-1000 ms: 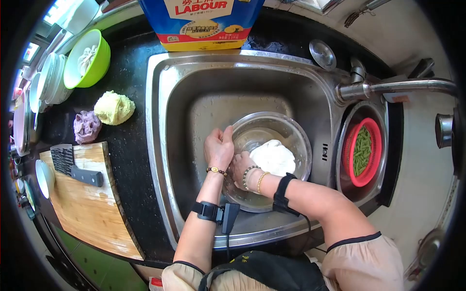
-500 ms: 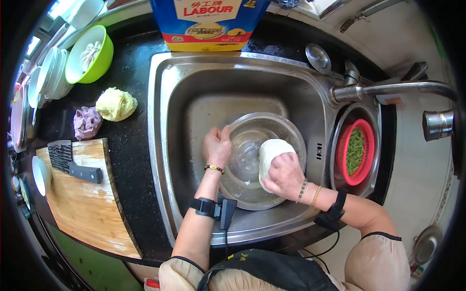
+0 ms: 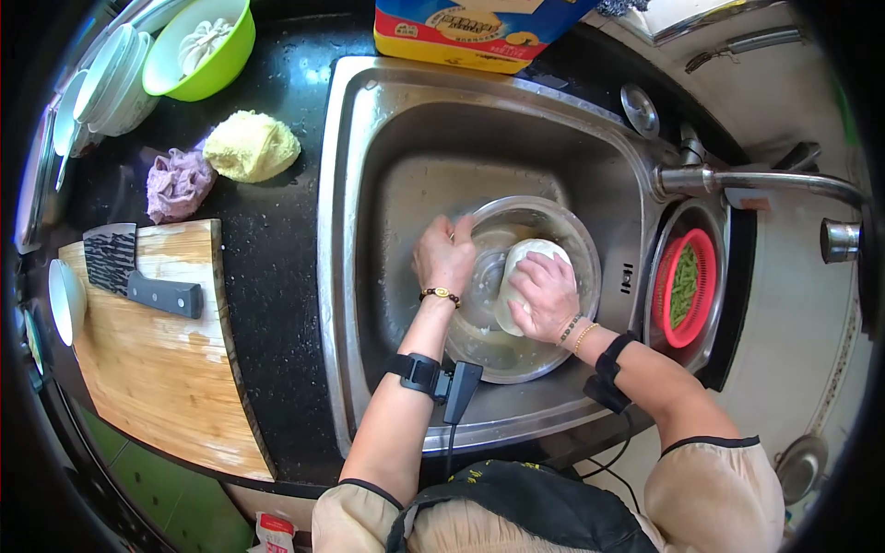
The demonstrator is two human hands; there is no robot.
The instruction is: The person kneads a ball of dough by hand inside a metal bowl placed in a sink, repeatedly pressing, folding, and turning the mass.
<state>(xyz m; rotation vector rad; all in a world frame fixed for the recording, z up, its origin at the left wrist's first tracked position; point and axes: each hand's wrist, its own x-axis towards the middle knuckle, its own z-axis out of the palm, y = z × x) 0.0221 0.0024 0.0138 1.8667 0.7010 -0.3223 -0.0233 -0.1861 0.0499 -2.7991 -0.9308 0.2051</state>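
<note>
A round steel basin [image 3: 590,267] holding cloudy water stands in the sink. At its left rim my left hand [image 3: 444,253] is closed, thumb towards the rim and fingers curled round the edge. Inside the basin is a smooth, white, rounded, oblong thing [image 3: 505,309], whose exact kind I cannot make out. My right hand [image 3: 546,293] lies over its right side with the fingers curled onto it, hiding part of its surface.
The metal sink [image 3: 442,175] surrounds the basin, with a faucet [image 3: 765,180] at right. A red basket [image 3: 708,286] holds green pieces. Leftward lie a cutting board [image 3: 166,378], a cleaver [image 3: 166,293], yellow cloth-like lump [image 3: 253,147], purple lump [image 3: 180,186] and a green bowl [image 3: 226,69].
The view has shifted, so the sink and counter appear farther right and higher. My right hand has gone from a tighter curl to fingers laid over the white thing. My left hand stays at the rim.
</note>
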